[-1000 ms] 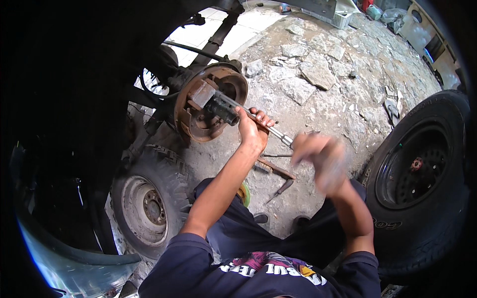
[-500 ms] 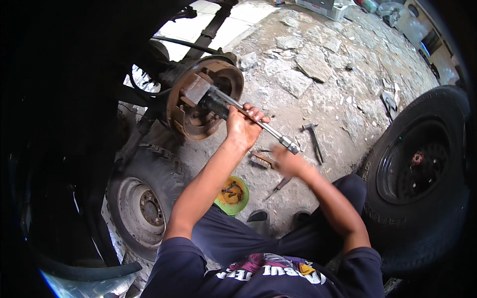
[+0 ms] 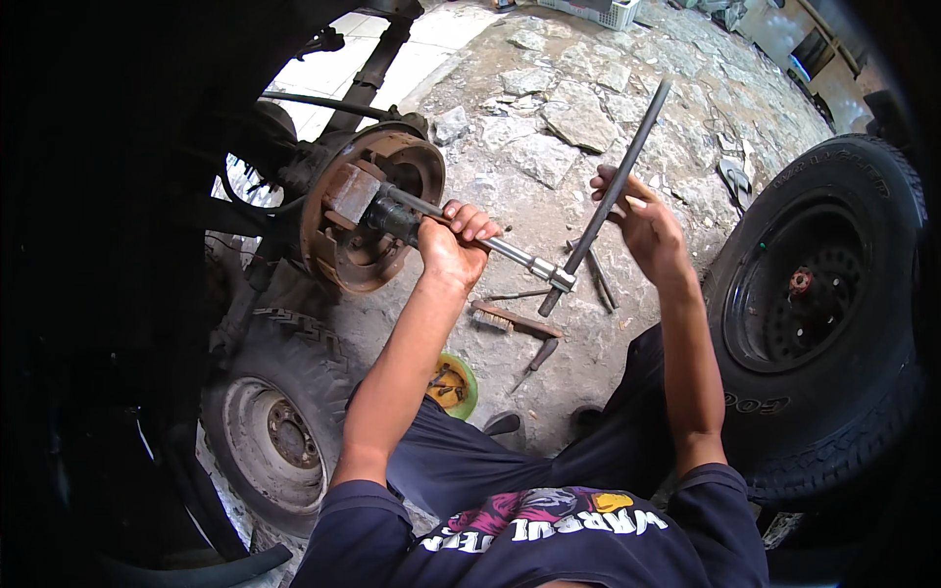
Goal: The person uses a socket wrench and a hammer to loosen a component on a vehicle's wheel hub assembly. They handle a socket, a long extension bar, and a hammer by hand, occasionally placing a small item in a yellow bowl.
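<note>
My left hand point(image 3: 454, 245) is wrapped around the silvery shaft point(image 3: 512, 251) of a socket wrench, close to the rusty brake assembly point(image 3: 421, 169). The wrench's inner end meets a dark cylindrical part point(image 3: 390, 218) on the hub. Through the wrench's outer head point(image 3: 561, 278) runs a long dark crossbar point(image 3: 634, 137), slanting up and to the right. My right hand point(image 3: 652, 235) is beside the crossbar's upper half, fingers stretched out and touching or just behind it. The fingers do not wrap around the bar.
On the ground lie a hammer point(image 3: 600, 279), a wire brush point(image 3: 515, 319) and a screwdriver point(image 3: 537, 361). A green bowl point(image 3: 470, 384) holds small parts. A worn wheel point(image 3: 240, 431) lies left, a large black wheel point(image 3: 745, 304) right. Broken stone slabs point(image 3: 578, 116) and a sandal point(image 3: 735, 181) are farther off.
My right hand has moved from the wrench's outer end, where it was blurred, up and right to the crossbar. The crossbar now shows clearly. My left hand stays around the shaft.
</note>
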